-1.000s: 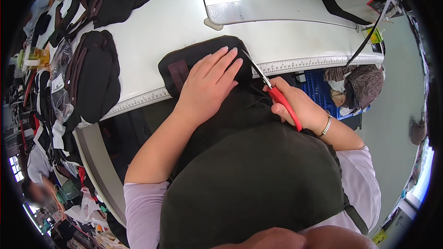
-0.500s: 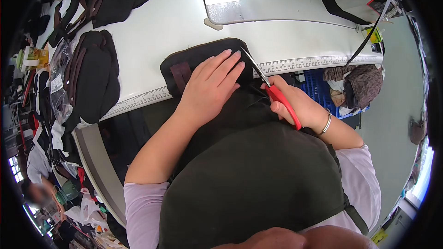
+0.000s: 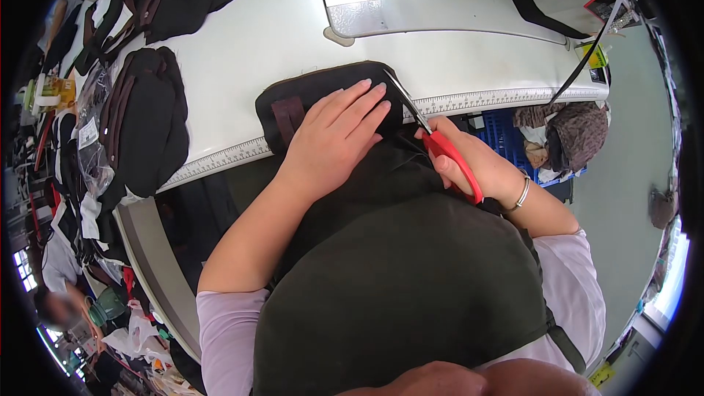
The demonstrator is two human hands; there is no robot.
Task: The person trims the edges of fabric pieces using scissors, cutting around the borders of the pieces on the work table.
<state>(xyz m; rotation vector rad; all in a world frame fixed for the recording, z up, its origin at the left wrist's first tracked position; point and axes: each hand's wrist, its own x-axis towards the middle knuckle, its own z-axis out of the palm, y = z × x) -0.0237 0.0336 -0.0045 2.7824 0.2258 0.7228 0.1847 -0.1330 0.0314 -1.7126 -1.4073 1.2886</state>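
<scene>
A black fabric piece (image 3: pixel 323 84) with a dark maroon tab (image 3: pixel 288 117) lies over the front edge of the white table. My left hand (image 3: pixel 334 136) rests flat on it, fingers extended toward its upper right corner. Red-handled scissors (image 3: pixel 449 150) are in my right hand (image 3: pixel 469 161), with its fingers in the handles. Their blades point up and left, along the right edge of the black fabric, the tip at its corner. Part of the fabric hangs toward my dark apron, and its lower end is hidden.
A sewing machine bed (image 3: pixel 440 0) is at the top. Black fabric pieces (image 3: pixel 147 121) are stacked at the left. A ruler strip (image 3: pixel 499 100) runs along the table's front edge. Below the table at right is a blue crate (image 3: pixel 502 136) with cloth. A person (image 3: pixel 62 308) is at far left.
The black fabric has shifted slightly right and down under my left hand. The scissors' handles have spread a little and my right hand has turned slightly.
</scene>
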